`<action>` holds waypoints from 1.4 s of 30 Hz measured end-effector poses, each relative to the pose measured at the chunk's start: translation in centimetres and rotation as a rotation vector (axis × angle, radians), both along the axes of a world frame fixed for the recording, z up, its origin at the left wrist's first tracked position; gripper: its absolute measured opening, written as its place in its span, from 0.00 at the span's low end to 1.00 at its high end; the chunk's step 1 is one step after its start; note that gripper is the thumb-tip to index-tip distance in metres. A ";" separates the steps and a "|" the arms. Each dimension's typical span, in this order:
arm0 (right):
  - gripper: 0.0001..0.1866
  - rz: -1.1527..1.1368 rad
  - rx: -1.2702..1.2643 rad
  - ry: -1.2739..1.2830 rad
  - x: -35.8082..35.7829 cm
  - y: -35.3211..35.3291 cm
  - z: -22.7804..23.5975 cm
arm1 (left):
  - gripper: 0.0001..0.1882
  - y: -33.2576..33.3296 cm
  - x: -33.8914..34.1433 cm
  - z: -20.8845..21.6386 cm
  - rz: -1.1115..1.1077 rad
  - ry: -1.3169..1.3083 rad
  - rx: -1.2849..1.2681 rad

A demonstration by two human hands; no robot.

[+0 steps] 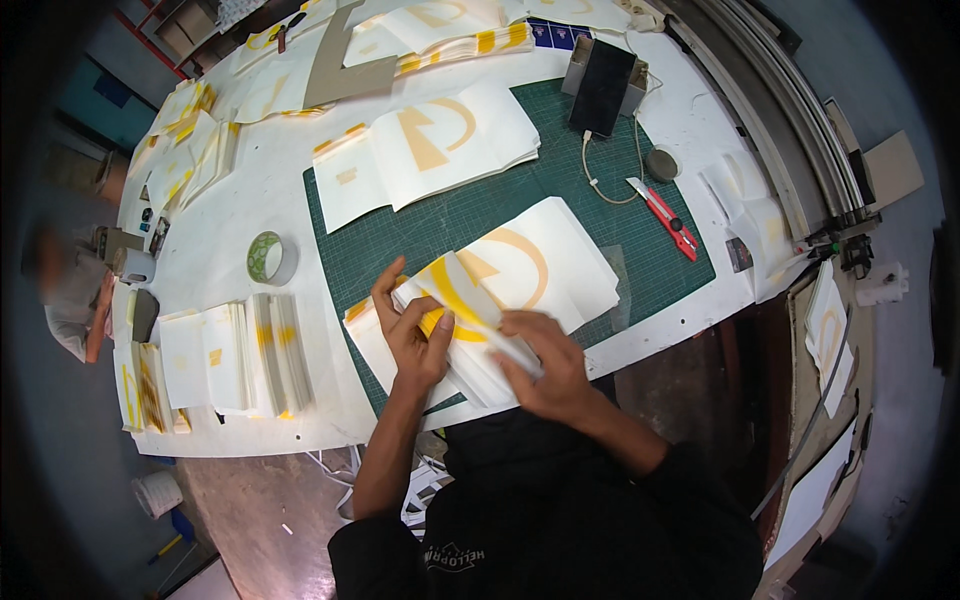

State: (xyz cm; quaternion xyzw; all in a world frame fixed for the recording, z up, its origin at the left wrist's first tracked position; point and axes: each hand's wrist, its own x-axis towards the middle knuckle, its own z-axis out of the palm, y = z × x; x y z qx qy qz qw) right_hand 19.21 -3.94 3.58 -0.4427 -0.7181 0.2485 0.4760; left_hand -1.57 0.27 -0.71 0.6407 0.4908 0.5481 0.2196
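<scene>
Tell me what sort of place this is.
Probably a print-finishing workshop: a green cutting mat lies on the white table, with a red utility knife and stacks of printed sheets on it.

A green cutting mat (575, 185), red knife (668, 222) and stacked printed sheets (575, 262) show a print workshop.

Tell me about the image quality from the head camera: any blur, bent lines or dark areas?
Head view: the right hand and the printed paper at its fingers look motion-blurred, while the red utility knife looks fairly crisp; head view: the white table's near edge bows, as fisheye lenses do; head view: the picture darkens to black toward its corners.
</scene>
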 end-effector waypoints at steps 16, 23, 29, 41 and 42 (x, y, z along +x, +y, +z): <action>0.22 -0.597 -0.241 -0.474 8.9 4.1 -3.6 | 0.09 0.2 0.3 0.4 0.016 -0.106 -0.067; 0.21 -0.675 0.029 -0.523 7.8 3.8 -3.8 | 0.10 0.0 0.6 0.6 0.052 -0.113 -0.099; 0.22 -0.110 -0.072 0.017 4.3 1.5 -0.2 | 0.09 0.1 0.4 0.5 0.011 -0.101 -0.057; 0.10 -0.363 -0.003 -0.089 1.3 1.2 1.1 | 0.10 0.0 0.3 0.5 0.012 -0.038 -0.035; 0.11 -0.362 -0.027 -0.069 1.6 1.3 1.0 | 0.11 0.0 0.3 0.5 0.012 -0.029 -0.039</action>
